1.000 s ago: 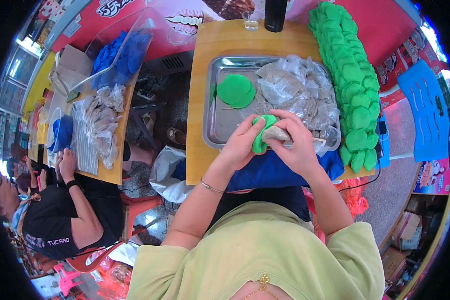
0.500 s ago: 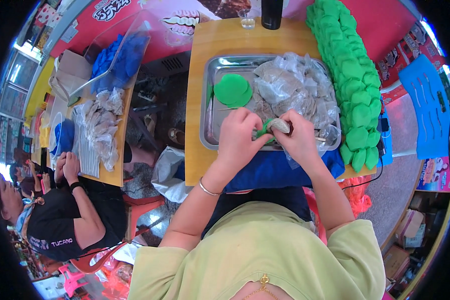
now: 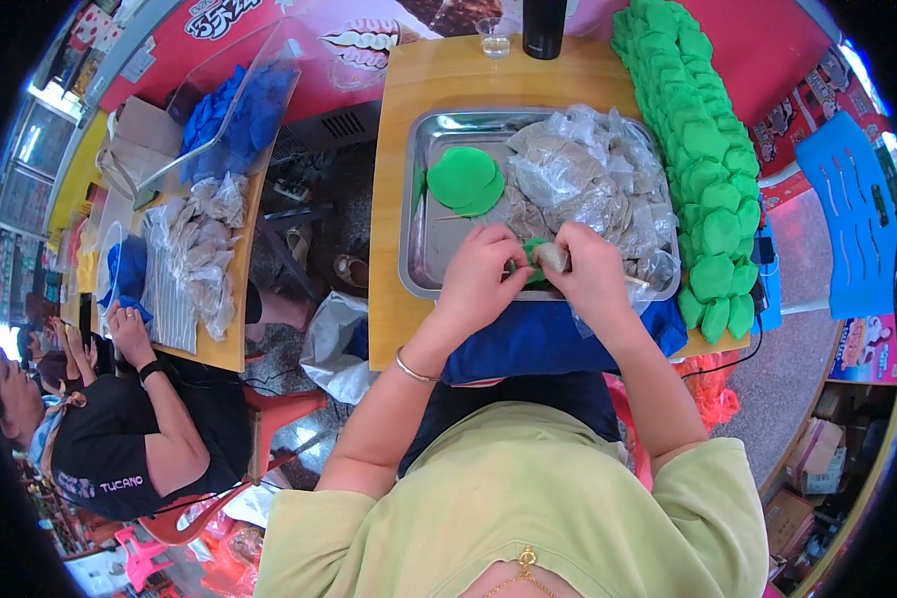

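Over the near edge of a metal tray (image 3: 408, 214), my two hands meet with fingers pinched together. Between them is a crumpled green piece (image 3: 534, 244), thin like the flat discs, with a greyish-beige lump (image 3: 552, 258) against its right side. My left hand (image 3: 480, 274) closes on the green piece. My right hand (image 3: 593, 279) grips the greyish lump, partly hiding it. Just beyond the left hand, a small stack of green discs (image 3: 462, 180) lies in the tray beside a thin stick. Greyish-brown pieces in clear plastic (image 3: 573, 164) fill the tray's right side.
A long pile of green petal-like pieces (image 3: 708, 169) runs along the table's right edge. A black tumbler (image 3: 543, 28) and a clear cup (image 3: 494, 42) stand at the back. Blue cloth (image 3: 558, 344) hangs at the front. Leftward, another person (image 3: 140, 429) sits at a second table (image 3: 231, 329).
My hands have shifted slightly; the right hand has turned over the greyish lump and covers more of it. At left, the other person's hands have moved apart.
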